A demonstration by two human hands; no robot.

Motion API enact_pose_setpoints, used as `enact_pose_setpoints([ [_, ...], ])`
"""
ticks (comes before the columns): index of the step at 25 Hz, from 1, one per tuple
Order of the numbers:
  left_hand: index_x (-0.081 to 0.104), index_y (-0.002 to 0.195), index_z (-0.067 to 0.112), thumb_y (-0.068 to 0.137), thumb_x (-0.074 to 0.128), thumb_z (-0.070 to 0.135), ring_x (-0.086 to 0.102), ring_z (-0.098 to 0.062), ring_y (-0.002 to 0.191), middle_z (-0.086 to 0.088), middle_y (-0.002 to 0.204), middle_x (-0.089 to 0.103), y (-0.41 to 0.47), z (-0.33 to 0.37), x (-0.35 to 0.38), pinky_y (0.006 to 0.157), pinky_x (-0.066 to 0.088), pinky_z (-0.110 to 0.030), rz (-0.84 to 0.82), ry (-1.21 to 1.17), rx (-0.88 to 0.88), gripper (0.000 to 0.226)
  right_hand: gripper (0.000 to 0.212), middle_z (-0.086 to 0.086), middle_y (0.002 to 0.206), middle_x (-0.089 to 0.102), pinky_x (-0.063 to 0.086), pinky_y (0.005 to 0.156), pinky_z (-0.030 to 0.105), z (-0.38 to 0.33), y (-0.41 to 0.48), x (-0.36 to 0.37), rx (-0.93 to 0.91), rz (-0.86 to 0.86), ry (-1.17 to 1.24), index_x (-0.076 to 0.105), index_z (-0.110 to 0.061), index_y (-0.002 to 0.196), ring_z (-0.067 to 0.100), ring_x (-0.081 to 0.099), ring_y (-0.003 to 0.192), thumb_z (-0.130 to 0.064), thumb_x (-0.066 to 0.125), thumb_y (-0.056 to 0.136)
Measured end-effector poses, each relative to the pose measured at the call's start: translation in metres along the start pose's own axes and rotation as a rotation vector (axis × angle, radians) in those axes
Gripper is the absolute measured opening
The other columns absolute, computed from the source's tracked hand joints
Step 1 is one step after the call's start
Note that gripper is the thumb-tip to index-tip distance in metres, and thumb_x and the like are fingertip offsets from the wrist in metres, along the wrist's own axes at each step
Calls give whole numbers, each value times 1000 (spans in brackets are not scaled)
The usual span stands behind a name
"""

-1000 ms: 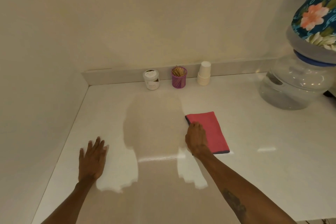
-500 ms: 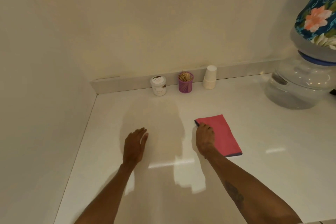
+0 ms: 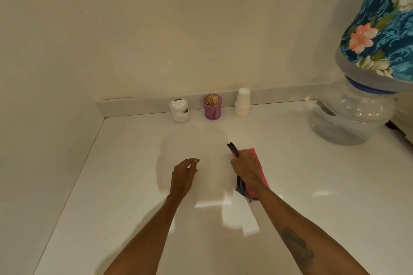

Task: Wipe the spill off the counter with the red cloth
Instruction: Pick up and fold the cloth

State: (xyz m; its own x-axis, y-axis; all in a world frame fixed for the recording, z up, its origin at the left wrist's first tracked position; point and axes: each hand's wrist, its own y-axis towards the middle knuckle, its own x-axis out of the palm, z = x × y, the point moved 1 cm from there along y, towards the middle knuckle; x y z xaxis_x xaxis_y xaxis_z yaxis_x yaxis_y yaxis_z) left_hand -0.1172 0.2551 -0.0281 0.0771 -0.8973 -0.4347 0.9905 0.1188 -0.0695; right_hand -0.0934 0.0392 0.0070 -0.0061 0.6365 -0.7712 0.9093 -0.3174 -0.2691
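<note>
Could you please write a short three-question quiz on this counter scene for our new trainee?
1. True or false: the left hand holds the red cloth.
2. Which stands between the jar and the cups: A) a purple holder, B) a sponge, C) a plate?
3. Fill in: the right hand is lifting the cloth's ____ edge off the counter.

Key: 1 false; the right hand grips it, the left is empty. 2 A, the purple holder. 3 left.
</note>
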Motion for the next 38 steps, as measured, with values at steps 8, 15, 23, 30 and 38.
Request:
enact_pose_setpoints([
  [8,58,130,9,104,51,33,73,-36,98,-11,122,69,17,55,59,81,62,-38,-191,-449,-307,36,8,12,90,62,57,66,33,-11,32,-77,146,-319,703,63,-6,89,24,61,77,-4,59,83],
  [15,67,113,14,100,51,24,66,-23,85,-5,103,68,36,65,55,73,56,-34,-372,-665,-532,23,10,5,88,59,51,78,35,0,51,-90,136,-483,974,59,-11,85,22,56,87,-3,55,85],
  [23,61,130,13,98,56,11,68,-18,83,-4,100,70,59,85,89,67,59,-29,-365,-392,-270,32,33,4,95,71,57,68,30,48,78,-116,124,-337,741,71,-15,109,22,65,88,-2,58,81],
  [30,59,129,18,99,53,11,67,-18,84,-5,99,66,87,133,161,61,59,-25,-413,-325,-145,32,42,-2,91,68,54,76,36,98,118,-164,-11,-159,659,75,-23,106,18,59,87,5,51,86],
  [38,58,134,11,99,51,8,66,-21,83,-8,104,61,118,178,238,65,61,-33,-402,-257,-95,36,46,4,131,49,56,90,31,142,167,-201,-72,-171,334,66,-17,128,23,56,118,2,66,86],
])
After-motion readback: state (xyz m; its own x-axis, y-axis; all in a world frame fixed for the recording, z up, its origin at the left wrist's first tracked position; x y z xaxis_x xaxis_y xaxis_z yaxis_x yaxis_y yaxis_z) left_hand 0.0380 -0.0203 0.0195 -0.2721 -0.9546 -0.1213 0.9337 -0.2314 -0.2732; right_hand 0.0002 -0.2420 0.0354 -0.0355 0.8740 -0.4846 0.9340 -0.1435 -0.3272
